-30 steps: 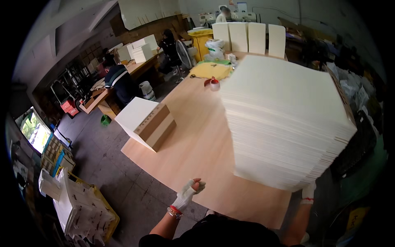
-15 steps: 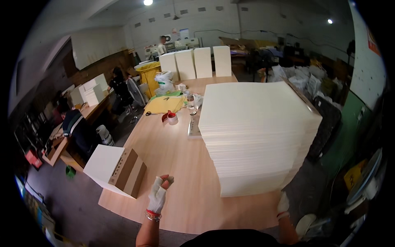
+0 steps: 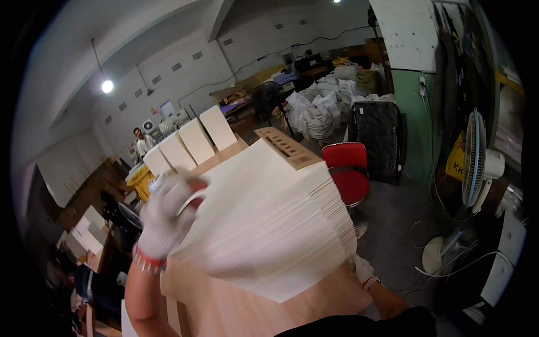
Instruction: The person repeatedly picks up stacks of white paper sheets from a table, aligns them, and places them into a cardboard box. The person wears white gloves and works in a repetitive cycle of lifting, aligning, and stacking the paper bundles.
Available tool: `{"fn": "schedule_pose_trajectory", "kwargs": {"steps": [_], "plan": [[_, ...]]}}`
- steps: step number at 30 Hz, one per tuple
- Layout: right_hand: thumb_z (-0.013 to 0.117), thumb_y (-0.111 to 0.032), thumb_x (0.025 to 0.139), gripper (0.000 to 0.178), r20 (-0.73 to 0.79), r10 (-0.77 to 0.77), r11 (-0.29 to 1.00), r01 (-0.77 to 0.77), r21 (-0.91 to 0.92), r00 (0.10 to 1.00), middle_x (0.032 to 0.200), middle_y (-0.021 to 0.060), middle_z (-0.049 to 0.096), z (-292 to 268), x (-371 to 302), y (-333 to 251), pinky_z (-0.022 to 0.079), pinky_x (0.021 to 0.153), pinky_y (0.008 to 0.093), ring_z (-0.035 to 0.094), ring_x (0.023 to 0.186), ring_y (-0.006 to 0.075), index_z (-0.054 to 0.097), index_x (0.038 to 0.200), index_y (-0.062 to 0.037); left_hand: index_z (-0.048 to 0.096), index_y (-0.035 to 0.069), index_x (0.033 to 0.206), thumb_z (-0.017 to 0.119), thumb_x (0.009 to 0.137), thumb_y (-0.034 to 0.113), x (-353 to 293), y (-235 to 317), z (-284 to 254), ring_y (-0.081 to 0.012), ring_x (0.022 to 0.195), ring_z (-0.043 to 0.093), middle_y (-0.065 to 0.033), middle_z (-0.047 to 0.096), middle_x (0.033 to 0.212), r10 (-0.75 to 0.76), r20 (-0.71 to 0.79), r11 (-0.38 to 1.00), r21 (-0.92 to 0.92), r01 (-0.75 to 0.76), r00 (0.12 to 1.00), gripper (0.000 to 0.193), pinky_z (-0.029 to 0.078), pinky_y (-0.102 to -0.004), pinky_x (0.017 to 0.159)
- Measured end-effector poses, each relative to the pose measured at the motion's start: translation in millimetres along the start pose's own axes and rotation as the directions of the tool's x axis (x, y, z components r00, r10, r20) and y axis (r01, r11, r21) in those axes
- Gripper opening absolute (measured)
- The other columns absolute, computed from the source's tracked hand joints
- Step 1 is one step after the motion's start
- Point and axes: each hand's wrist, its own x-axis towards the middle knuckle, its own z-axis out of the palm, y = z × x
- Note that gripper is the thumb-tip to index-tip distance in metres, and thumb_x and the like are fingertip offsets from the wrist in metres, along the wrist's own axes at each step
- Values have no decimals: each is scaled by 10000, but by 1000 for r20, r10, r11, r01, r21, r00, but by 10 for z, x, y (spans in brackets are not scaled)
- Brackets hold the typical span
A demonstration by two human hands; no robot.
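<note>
left grip (image 3: 168,216): white-gloved, raised at the left side of the sheet stack (image 3: 269,216), blurred, fingers bent; cannot tell whether it pinches anything
right grip (image 3: 364,271): white-gloved, low at the stack's near right corner, fingertips against it; cannot tell how tightly they close
sheet stack: tall, cream, layered edges showing, on the worktop (image 3: 236,306) between the two hands
brown strip (image 3: 289,147): along the stack's top right edge, dark print on it
upright blocks (image 3: 196,141): four, cream, in a row beyond the stack
red chair (image 3: 347,177): just right of the stack
pedestal fan (image 3: 474,160): farther right, well apart
</note>
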Motion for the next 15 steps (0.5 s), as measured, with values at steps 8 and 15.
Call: {"fn": "schedule_pose_trajectory", "kwargs": {"steps": [8,15], "plan": [[396,-307,951,371,133,-216,959,185,213,967,770,49,571,234,236,620,510,626,249,576,686,130,602,988,-1,502,68,1247,643,738,20,1719,460,977,-245,954,563,-133,598,1052,269,844,959,-279,-47,465,530,446,-328,801],[411,-282,929,372,41,-194,894,160,420,980,698,80,592,276,205,618,481,602,276,578,642,148,598,826,22,609,24,874,629,707,134,1903,508,1198,-160,666,565,-67,575,713,201,939,979,-201,-28,280,202,433,-300,594]]}}
